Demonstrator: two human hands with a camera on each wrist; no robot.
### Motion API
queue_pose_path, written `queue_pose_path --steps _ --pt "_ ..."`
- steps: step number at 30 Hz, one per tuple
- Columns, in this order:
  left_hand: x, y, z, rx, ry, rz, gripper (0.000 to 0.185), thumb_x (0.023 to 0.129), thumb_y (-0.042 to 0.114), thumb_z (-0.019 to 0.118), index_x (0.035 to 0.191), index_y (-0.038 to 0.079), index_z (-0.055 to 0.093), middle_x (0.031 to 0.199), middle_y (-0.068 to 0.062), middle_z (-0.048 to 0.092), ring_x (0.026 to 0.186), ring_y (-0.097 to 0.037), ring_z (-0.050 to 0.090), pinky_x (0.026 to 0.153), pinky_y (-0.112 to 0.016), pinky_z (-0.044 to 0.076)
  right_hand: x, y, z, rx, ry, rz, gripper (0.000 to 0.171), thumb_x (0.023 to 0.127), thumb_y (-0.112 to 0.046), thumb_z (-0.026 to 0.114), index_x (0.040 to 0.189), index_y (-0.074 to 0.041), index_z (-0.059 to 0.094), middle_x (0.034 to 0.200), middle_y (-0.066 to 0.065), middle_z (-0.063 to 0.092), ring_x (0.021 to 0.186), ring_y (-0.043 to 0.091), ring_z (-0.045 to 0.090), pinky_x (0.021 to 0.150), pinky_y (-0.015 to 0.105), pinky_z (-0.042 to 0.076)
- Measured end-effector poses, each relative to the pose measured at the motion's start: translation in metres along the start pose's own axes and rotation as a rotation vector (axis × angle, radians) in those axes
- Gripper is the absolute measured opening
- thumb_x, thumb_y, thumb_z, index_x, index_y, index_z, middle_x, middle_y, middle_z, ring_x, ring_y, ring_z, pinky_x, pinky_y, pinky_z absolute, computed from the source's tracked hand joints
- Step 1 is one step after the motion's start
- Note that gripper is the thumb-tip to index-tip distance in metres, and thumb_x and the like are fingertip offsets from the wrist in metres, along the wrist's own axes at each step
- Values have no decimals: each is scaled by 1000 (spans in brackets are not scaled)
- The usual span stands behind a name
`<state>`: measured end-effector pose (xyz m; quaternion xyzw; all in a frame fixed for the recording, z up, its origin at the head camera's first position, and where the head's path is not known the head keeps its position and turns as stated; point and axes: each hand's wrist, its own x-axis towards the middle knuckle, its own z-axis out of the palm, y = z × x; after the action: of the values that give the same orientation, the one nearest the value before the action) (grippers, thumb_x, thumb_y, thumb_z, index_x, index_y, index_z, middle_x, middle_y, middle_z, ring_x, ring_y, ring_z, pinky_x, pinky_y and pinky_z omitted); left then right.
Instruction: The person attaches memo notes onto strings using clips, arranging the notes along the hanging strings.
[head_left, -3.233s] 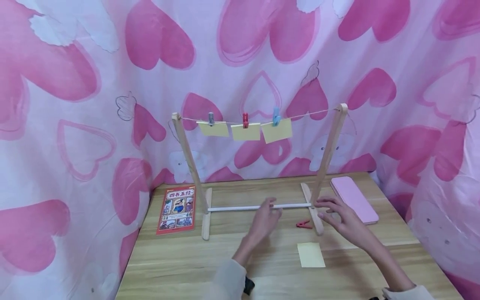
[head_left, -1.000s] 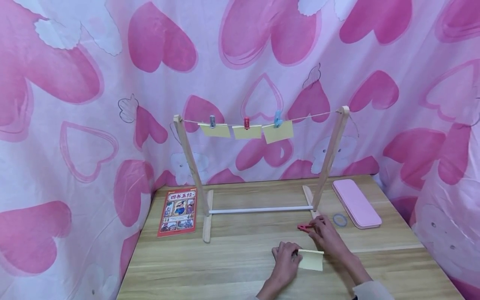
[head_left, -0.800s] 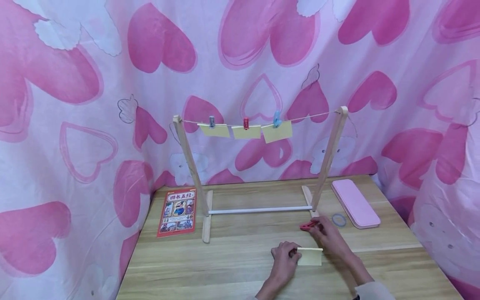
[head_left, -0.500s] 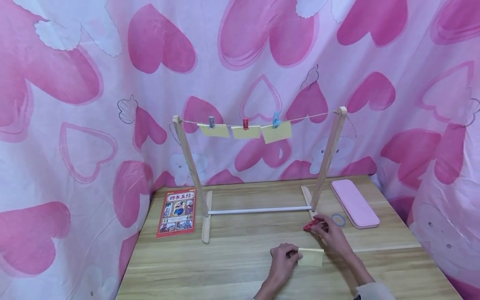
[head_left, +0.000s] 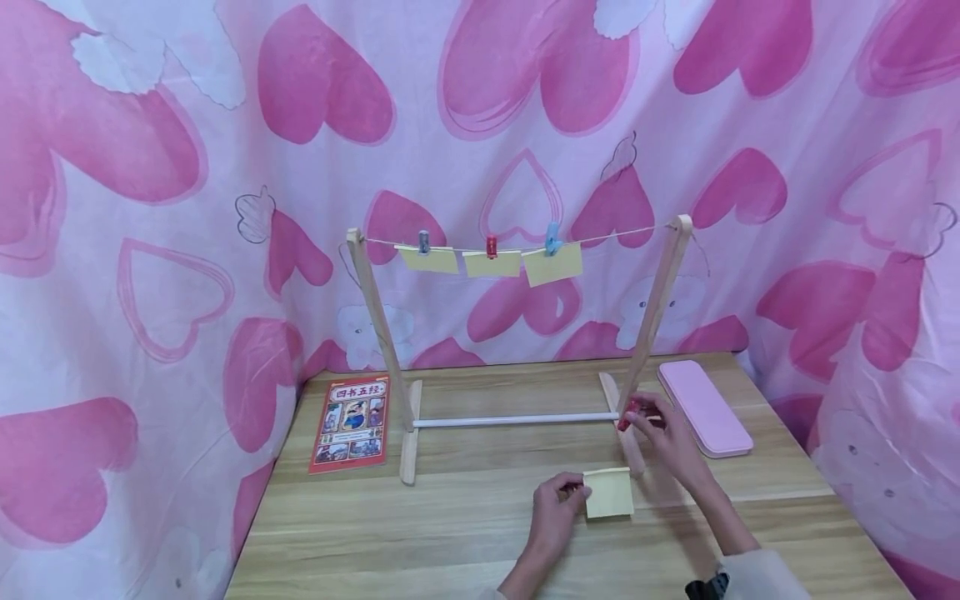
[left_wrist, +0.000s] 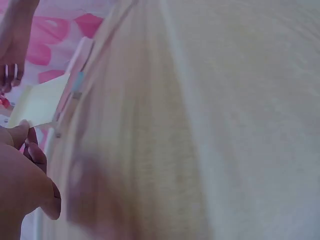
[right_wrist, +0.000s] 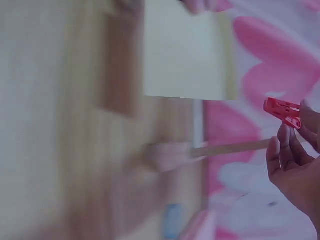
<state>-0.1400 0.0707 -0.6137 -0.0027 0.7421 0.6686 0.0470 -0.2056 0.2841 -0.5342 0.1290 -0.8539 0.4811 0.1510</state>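
Observation:
In the head view my left hand [head_left: 553, 512] pinches the left edge of a yellow sticky note [head_left: 609, 493] with a folded top strip, raised over the table. My right hand [head_left: 671, 437] holds a small red clothespin [head_left: 627, 415] between thumb and fingers, beside the foot of the stand's right post [head_left: 657, 317]. The right wrist view shows that clothespin [right_wrist: 281, 111] at the fingertips. Three yellow notes hang on the string [head_left: 626, 232], under a grey clothespin [head_left: 423, 242], a red clothespin [head_left: 491, 247] and a blue clothespin [head_left: 552, 240].
A white rod [head_left: 517, 421] joins the stand's two feet, with the left post [head_left: 381, 329] opposite. To the left lies a red comic-style booklet [head_left: 348, 422]; on the right, a pink case [head_left: 705, 408]. A heart-patterned curtain [head_left: 300, 167] surrounds the table [head_left: 360, 533].
My left hand picked up the note from the table and shifted it slightly left and away. My right hand took the red clothespin and brought it up to the right post's base.

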Motion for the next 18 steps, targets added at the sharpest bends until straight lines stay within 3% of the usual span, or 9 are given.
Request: queue_pose_path --steps 5,8,13,18 --pt "5 23 -7 -8 36 -5 7 87 21 77 95 20 77 86 7 72 80 1 60 75 -16 46 17 -40 -15 -89 25 -43 32 90 -8 74 119 -1 66 96 11 71 88 -11 57 76 7 47" --pt "10 44 -13 -22 57 -11 10 88 25 77 97 22 78 89 7 73 83 -1 60 75 -18 45 27 -67 -26 -108 35 -138 30 86 -3 77 114 -2 68 100 10 69 91 -8 56 76 8 47" --pt "26 92 -29 -64 108 6 14 87 29 77 100 24 78 94 7 70 88 -5 58 77 -19 45 50 -117 -46 -73 60 -296 31 74 9 82 101 -2 72 117 16 61 109 -3 52 81 11 44" --pt "41 144 -43 -108 144 90 15 88 30 77 100 21 79 90 3 70 83 -6 58 74 -20 46 74 -162 -67 -54 73 -368 33 70 14 82 97 -4 74 122 12 57 117 -1 48 84 14 38"
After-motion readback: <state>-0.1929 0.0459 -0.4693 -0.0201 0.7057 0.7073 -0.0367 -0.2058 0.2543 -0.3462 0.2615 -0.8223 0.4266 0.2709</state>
